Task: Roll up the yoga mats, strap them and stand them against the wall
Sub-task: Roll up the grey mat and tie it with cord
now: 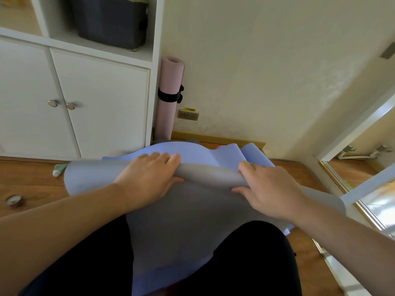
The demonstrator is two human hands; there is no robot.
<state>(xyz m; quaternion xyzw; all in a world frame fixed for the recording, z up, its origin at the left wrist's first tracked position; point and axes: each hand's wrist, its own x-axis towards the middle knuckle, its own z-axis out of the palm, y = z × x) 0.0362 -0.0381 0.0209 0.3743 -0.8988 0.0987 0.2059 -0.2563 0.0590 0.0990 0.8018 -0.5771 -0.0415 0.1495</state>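
Note:
A blue yoga mat (188, 227) with a grey underside lies on the wooden floor between my knees. Its far part is rumpled against the wall. My left hand (149, 178) and my right hand (269, 189) both grip a folded ridge of the mat, fingers over the top and thumbs under it. A pink yoga mat (168, 82), rolled and bound with a black strap (170, 96), stands upright against the wall beside the cabinet.
A white cabinet (85, 99) with two doors stands at the left, a dark bin (111, 20) on its shelf. A small tube (58, 169) and a tape roll (14, 200) lie on the floor at left. A wall socket (188, 114) is low on the wall; a doorway threshold (350, 197) runs at right.

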